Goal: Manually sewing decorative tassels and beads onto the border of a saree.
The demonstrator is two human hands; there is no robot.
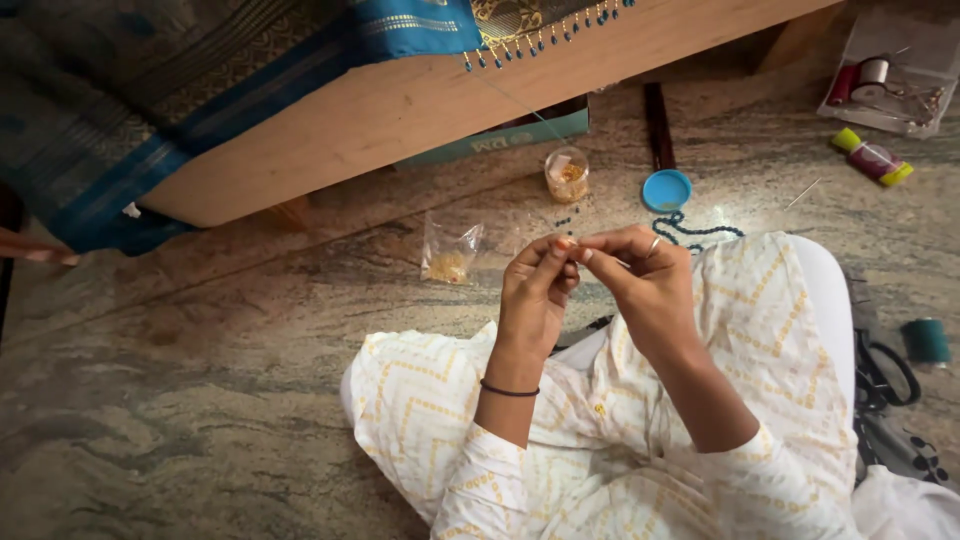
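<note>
My left hand [538, 290] and my right hand [640, 275] meet fingertip to fingertip above my lap, pinching something too small to make out, likely a bead or a needle. A thin thread [520, 103] runs up from my fingers to the beaded fringe [545, 38] of a blue and gold cloth [300, 50] draped over a wooden board [400, 110]. I sit cross-legged in white and yellow patterned clothes. On the floor just beyond my hands lie a strand of dark blue beads [700, 230] and a small jar of gold beads [567, 175].
A blue lid [666, 190] lies by the bead strand, a clear bag of gold beads [450, 250] to the left. A clear tray of thread spools [885, 80], a pink spool [872, 158], a needle [803, 193], scissors [885, 375] and a teal spool [927, 342] lie at right.
</note>
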